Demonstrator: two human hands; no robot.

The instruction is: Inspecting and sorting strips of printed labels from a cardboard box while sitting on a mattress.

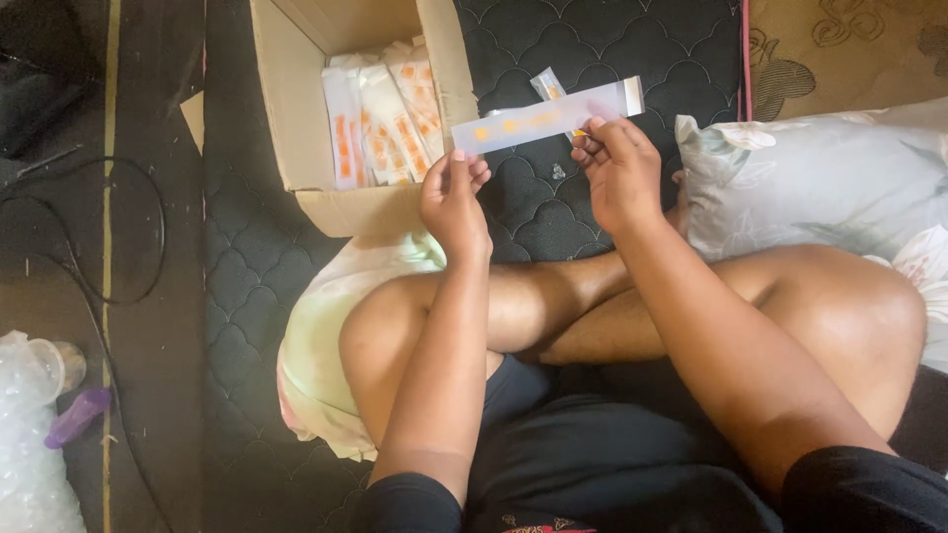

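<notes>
Item: long, narrow, translucent plastic sleeve with orange markings (pixel 545 116), held level in the air above the dark quilted mattress (pixel 553 202), just right of the open brown cardboard box (pixel 296 109).

Left hand (pixel 452 197): fingertips pinched on the sleeve's lower edge near its left end; palm turned away from the camera.

Right hand (pixel 617 168): fingers curled and pinched on the sleeve's lower edge right of its middle, thumb hidden behind.

Box contents: a stack of similar white-and-orange packets (pixel 380 118), standing on edge against the right wall of the box.

Beneath the sleeve: a small clear packet with orange contents (pixel 546 84), lying on the mattress near its upper edge.

Other: pale floral pillow (pixel 820 168) at the mattress's right edge; pale green cloth (pixel 326 326) under the crossed legs; black cable (pixel 118 237) on the dark floor to the left; purple object (pixel 77 415) beside bubble wrap (pixel 30 454) at the lower left corner.

Handling judgement: the sleeve looked thin and flexible; a light pinch at two spaced points, as shown, seemed the way to keep it flat. Squeezing harder or gripping one end alone would likely have let it bend or crease.
</notes>
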